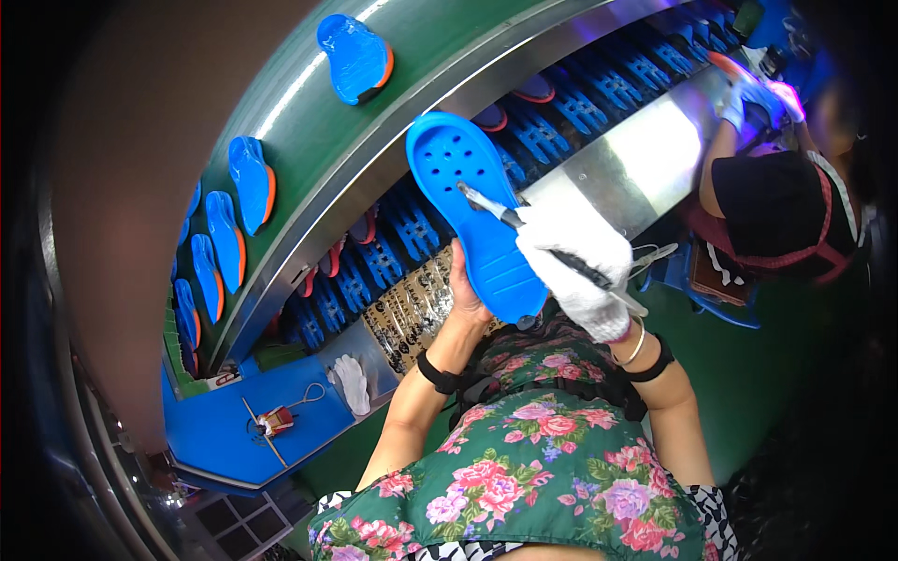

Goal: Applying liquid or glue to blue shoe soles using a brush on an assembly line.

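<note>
My bare left hand [466, 288] grips a blue shoe sole [488, 251] by its edge, at about chest height. The sole is tilted, its wider end with several small round holes pointing away from me and up to the left. My right hand [572, 257] wears a white knitted glove and is closed round a brush [493, 205]. The bristle tip touches or hovers just over the sole near the holes; I cannot tell which. Part of the brush handle runs across the gloved palm. The sole's underside is hidden.
On the far left curves a green conveyor belt [323, 131] carrying several blue-and-orange soles [251, 182]. Below its metal rail [374, 154] stand rows of blue clamps [412, 229]. A blue table [220, 425] bears a white glove [352, 383]. Another person [781, 206] works at the right.
</note>
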The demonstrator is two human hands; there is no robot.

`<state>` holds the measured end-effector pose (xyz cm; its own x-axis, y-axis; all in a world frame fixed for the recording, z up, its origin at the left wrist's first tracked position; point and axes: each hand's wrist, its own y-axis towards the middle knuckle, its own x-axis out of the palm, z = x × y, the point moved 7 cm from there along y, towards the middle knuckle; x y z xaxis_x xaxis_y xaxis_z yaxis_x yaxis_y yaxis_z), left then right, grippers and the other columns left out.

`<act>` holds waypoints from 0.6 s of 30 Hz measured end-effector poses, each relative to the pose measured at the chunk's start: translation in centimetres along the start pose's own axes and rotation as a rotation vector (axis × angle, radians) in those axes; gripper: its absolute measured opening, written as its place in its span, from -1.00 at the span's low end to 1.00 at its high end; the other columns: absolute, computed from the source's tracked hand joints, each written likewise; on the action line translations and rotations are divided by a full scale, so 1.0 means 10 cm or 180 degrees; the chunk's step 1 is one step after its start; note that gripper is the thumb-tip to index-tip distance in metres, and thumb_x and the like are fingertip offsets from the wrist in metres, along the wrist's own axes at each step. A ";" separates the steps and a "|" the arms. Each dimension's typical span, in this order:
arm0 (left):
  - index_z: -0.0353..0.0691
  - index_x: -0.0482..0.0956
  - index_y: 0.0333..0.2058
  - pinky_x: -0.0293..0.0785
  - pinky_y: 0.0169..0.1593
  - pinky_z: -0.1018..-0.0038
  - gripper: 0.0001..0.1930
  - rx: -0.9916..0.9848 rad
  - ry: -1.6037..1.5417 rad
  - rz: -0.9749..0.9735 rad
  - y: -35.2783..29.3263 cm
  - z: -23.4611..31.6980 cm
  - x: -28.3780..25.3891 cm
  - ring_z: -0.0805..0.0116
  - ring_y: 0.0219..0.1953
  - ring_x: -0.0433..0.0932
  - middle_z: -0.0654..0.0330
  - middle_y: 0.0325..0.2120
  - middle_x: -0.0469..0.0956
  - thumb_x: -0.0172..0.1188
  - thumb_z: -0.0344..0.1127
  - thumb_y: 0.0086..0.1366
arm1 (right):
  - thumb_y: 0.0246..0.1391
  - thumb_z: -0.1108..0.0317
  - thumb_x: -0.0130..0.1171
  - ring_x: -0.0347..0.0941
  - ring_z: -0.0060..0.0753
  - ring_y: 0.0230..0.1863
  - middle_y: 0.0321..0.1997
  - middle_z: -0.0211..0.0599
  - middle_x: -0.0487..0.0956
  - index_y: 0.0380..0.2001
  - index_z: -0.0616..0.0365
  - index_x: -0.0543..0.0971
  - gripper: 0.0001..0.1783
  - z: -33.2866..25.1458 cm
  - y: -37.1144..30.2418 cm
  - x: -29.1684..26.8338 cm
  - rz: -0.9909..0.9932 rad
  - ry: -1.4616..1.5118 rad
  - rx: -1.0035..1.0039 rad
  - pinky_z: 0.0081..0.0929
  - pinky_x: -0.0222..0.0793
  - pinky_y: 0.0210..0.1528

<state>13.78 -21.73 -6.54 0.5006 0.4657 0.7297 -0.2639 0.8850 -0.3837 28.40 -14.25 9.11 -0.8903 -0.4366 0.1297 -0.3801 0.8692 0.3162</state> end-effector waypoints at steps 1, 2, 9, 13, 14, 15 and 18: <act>-0.31 0.11 0.42 0.28 0.38 -0.01 0.11 -0.0079 -0.0408 -0.0450 0.06 0.00 0.05 -0.06 0.33 0.36 -0.11 0.33 0.31 0.09 0.54 0.20 | -0.04 0.60 0.37 0.68 -0.24 -0.17 -0.19 -0.13 0.74 -0.28 0.25 0.74 -0.81 -0.24 0.02 0.06 -0.0203 -0.1156 -0.1432 -0.31 0.58 -0.08; -0.30 0.08 0.43 0.31 0.37 0.01 0.13 -0.0072 -0.0332 -0.0663 0.03 0.09 0.37 -0.06 0.31 0.37 -0.11 0.32 0.32 0.11 0.53 0.20 | -0.05 0.56 0.38 0.68 -0.21 -0.17 -0.16 -0.13 0.74 -0.22 0.22 0.75 -0.75 -0.25 0.02 0.10 -0.0510 -0.1268 -0.1481 -0.27 0.57 -0.04; -0.29 0.14 0.40 0.38 0.29 -0.12 0.14 -0.0150 -0.1596 -0.1010 0.15 0.18 0.51 -0.16 0.22 0.46 -0.08 0.27 0.37 0.05 0.60 0.17 | 0.01 0.54 0.40 0.69 -0.24 -0.20 -0.17 -0.19 0.75 -0.18 0.18 0.75 -0.76 0.17 0.01 0.05 -0.0492 -0.0354 -0.0567 -0.32 0.60 -0.09; -0.30 0.22 0.35 0.45 0.23 -0.06 0.12 -0.0180 -0.1167 -0.1272 0.11 0.24 0.65 -0.16 0.16 0.50 -0.19 0.10 0.51 0.05 0.62 0.15 | -0.05 0.53 0.42 0.68 -0.23 -0.14 -0.16 -0.18 0.75 -0.16 0.16 0.76 -0.70 -0.06 -0.07 0.19 -0.0828 -0.0985 -0.1451 -0.29 0.58 -0.07; -0.30 0.22 0.35 0.45 0.23 -0.06 0.12 -0.0189 -0.1169 -0.1267 0.12 0.26 0.64 -0.16 0.16 0.50 -0.19 0.10 0.51 0.05 0.62 0.15 | -0.09 0.54 0.44 0.67 -0.22 -0.12 -0.16 -0.18 0.75 -0.20 0.16 0.76 -0.70 -0.07 -0.12 0.23 -0.1005 -0.0940 -0.1388 -0.28 0.57 -0.07; -0.30 0.24 0.34 0.48 0.20 -0.05 0.12 -0.0215 -0.1193 -0.1382 0.13 0.28 0.65 -0.15 0.14 0.51 -0.19 0.07 0.52 0.05 0.63 0.14 | -0.09 0.55 0.44 0.67 -0.22 -0.12 -0.16 -0.17 0.75 -0.22 0.16 0.76 -0.72 -0.09 -0.10 0.21 -0.1053 -0.0804 -0.1287 -0.28 0.57 -0.07; -0.31 0.30 0.30 0.55 0.12 -0.01 0.11 -0.0032 -0.1257 -0.1299 0.16 0.32 0.73 -0.14 0.07 0.56 -0.23 0.04 0.52 0.06 0.63 0.13 | 0.02 0.51 0.39 0.66 -0.17 -0.09 -0.14 -0.19 0.73 -0.15 0.15 0.74 -0.73 0.06 -0.05 0.07 -0.0872 -0.0519 -0.0955 -0.24 0.57 0.00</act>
<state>14.35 -16.96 0.03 0.2134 0.0522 0.9756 -0.1048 0.9940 -0.0303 27.84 -14.82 8.48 -0.8039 -0.5782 -0.1394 -0.5394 0.6099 0.5805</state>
